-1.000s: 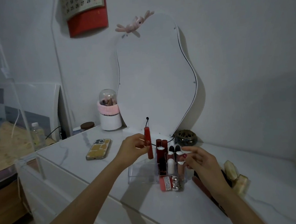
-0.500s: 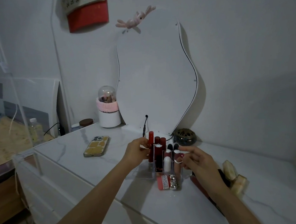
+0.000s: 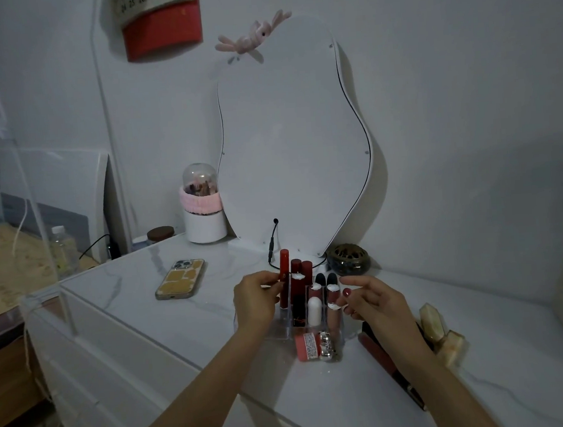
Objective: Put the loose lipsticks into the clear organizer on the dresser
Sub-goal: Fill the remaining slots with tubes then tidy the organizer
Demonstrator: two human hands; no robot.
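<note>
The clear organizer [image 3: 283,330] stands on the white marble dresser [image 3: 139,300] in front of the mirror. It holds several upright lipsticks: dark red ones [image 3: 301,272], black-capped ones [image 3: 325,281] and a white one [image 3: 314,310]. My left hand [image 3: 255,298] pinches a tall red lipstick tube [image 3: 284,271] that stands upright in the organizer's left slot. My right hand [image 3: 373,302] hovers at the organizer's right side, fingers apart and holding nothing. A pink labelled lipstick [image 3: 307,346] lies in front of the organizer. A long dark lipstick [image 3: 382,361] lies on the dresser, partly hidden under my right forearm.
A phone [image 3: 181,278] lies to the left. The wavy mirror [image 3: 288,146] with its black cable stands behind, a bronze lidded pot [image 3: 348,258] beside it and a white jar with a pink band [image 3: 203,215] at the back. Cream crystal-shaped pieces [image 3: 442,333] sit right.
My left hand has lowered the tall red tube from above the organizer down into its left slot. My right hand has stayed beside the organizer.
</note>
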